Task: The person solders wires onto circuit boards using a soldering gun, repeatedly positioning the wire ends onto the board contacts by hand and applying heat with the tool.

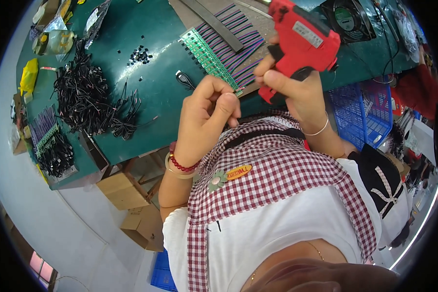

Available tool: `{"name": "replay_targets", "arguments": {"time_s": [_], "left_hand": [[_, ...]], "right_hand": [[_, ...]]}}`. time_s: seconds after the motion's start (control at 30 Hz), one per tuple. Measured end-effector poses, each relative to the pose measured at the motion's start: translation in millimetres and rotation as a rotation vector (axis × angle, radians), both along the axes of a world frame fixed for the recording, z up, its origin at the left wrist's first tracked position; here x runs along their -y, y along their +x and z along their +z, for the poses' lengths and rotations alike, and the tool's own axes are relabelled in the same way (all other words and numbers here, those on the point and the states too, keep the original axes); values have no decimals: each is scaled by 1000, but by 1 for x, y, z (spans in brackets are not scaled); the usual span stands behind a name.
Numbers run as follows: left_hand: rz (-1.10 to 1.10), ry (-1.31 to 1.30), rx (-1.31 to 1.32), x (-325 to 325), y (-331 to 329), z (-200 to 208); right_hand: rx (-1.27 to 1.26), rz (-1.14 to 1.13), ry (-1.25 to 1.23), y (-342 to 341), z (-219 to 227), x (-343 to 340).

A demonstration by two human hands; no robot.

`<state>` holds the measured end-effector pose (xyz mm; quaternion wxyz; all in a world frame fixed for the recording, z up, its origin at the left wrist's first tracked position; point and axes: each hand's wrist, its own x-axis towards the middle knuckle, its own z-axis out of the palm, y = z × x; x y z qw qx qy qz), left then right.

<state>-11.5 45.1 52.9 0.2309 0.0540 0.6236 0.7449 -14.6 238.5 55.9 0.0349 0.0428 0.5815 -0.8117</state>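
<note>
In my right hand (pixel 301 92) is a red and black glue gun (pixel 304 41), gripped with the fingers and thumb around its handle side, its metal tip pointing up and away to the left. My left hand (pixel 207 114) is closed, thumb against curled fingers, at the near end of a green circuit board panel (pixel 207 56). What those fingers pinch, if anything, is hidden. Purple and black wires (pixel 246 36) run from the panel's right side in a row. A dark metal bar (pixel 214 24) lies across them. A small coiled black cable (pixel 184 79) lies left of the panel.
A large heap of black cables (pixel 82 92) covers the left of the green table (pixel 151 112). Small black parts (pixel 140 55) lie scattered beyond. At far left is another wired board stack (pixel 48 138). A black fan (pixel 348 22) sits far right; a blue basket (pixel 360 114) stands below.
</note>
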Motion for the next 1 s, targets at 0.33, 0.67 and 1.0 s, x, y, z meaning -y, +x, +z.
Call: {"name": "replay_targets", "arguments": {"time_s": [0.33, 0.67, 1.0], "left_hand": [[-93, 112, 276, -5, 1, -2], [-27, 16, -43, -10, 8, -7], [31, -69, -102, -9, 6, -1]], "right_hand": [[-14, 91, 188, 17, 0, 13], [-30, 77, 190, 13, -4, 8], [-100, 181, 222, 16, -3, 1]]}}
